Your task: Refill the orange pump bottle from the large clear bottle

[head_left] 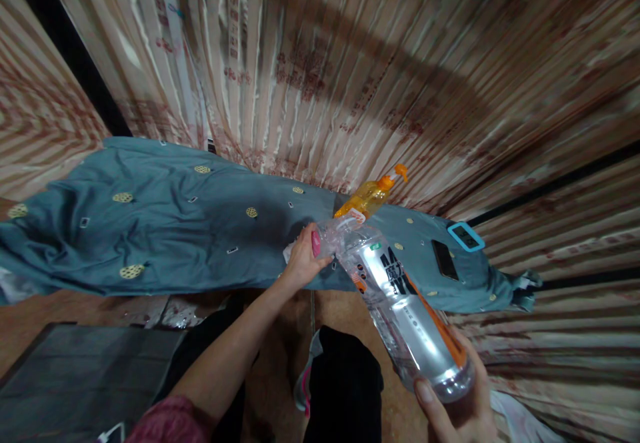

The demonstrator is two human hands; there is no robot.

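Note:
My right hand (463, 403) grips the base of a large clear plastic bottle (400, 303) with a silver, black and orange label. The bottle slants up and left, away from me. My left hand (305, 259) is closed round a small clear plastic container (327, 235) with a pink patch, at the upper end of the large bottle. Whether the two touch or overlap I cannot tell. Just behind them, a pump bottle (367, 197) of yellow-orange liquid with an orange pump head stands on the cloth-covered table (270, 243).
The green-grey cloth has yellow pineapple-like prints. On its right side are a dark phone (445, 260) and a blue-framed digital clock (466, 236). A patterned curtain (310, 63) hangs behind the table. A dark grey box-like thing (85, 376) sits on the lower left. My knees are below the table edge.

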